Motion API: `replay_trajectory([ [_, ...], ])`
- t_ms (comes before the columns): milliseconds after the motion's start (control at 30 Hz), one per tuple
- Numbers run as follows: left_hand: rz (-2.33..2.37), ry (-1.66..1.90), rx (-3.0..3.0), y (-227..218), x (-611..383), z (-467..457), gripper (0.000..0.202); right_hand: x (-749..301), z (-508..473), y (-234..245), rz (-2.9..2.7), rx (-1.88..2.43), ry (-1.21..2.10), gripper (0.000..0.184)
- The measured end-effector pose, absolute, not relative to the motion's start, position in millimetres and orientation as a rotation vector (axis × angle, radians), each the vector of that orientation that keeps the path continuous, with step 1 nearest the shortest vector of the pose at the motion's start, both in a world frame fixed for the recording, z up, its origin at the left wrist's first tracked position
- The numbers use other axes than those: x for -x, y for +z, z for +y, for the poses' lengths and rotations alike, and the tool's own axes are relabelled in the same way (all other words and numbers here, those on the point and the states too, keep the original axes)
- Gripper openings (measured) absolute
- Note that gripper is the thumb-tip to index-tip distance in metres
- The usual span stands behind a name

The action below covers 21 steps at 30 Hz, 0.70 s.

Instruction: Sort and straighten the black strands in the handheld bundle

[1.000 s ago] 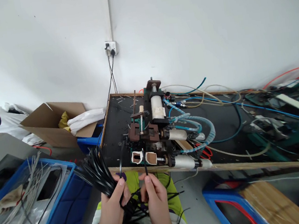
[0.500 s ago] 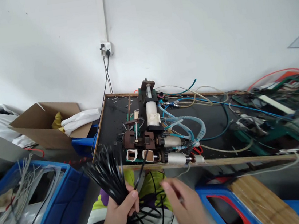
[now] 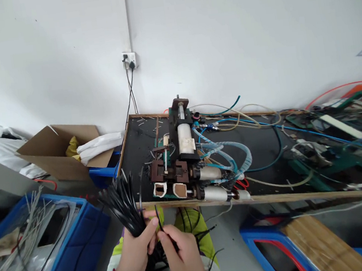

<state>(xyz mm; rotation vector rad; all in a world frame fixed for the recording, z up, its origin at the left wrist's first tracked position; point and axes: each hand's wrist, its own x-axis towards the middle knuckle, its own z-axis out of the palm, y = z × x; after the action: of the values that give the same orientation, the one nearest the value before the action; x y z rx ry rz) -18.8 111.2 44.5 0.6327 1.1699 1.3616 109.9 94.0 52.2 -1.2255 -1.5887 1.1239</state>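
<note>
My left hand [image 3: 136, 249] is closed around a thick bundle of black cables [image 3: 124, 208], whose cut ends fan out upward and to the left. Close beside it, my right hand [image 3: 186, 255] pinches a single black cable [image 3: 158, 216] between thumb and fingers. The cables' lower lengths hang over my lap, partly hidden by both hands. Just beyond the hands, at the bench's front edge, sits a machine with pneumatic cylinders [image 3: 185, 138] and brown metal jaws [image 3: 168, 171].
Blue bins stand at the left [image 3: 70, 243] and lower right [image 3: 265, 242], the left one holding pale wires and a phone [image 3: 52, 227]. A wooden board [image 3: 325, 241] lies on the right bin. Air hoses [image 3: 236, 148] loop across the black bench [image 3: 262, 142]. An open cardboard box [image 3: 49, 164] stands at left.
My right hand has moved left, up against my left hand, and now pinches one cable. The bundle has shifted slightly left. The view has turned a little.
</note>
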Motion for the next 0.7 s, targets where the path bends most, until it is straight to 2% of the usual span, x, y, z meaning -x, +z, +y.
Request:
replay_trajectory([
  [200, 1.139, 1.473, -0.651, 42.5, 24.3, 117.9, 0.025, -112.6, 91.3, 38.5, -1.633, 1.297, 1.148, 0.035],
  [367, 1.112, 1.338, -0.646, 37.9, 24.2, 115.7, 0.037, -107.3, 93.3, 29.1, -1.516, 1.271, 1.132, 0.038],
  [467, 1.188, 1.31, -0.617, 35.5, 20.8, 115.5, 0.036, -105.5, 97.0, 28.4, -1.532, 1.245, 1.152, 0.038],
  [600, 1.213, 1.411, -0.62, 35.0, 18.6, 119.3, 0.03, -109.7, 96.2, 24.5, -1.453, 1.207, 1.302, 0.041],
  [700, 1.176, 1.441, -0.604, 36.9, 17.8, 121.5, 0.033, -105.1, 97.4, 19.2, -1.057, 1.088, 1.483, 0.046],
])
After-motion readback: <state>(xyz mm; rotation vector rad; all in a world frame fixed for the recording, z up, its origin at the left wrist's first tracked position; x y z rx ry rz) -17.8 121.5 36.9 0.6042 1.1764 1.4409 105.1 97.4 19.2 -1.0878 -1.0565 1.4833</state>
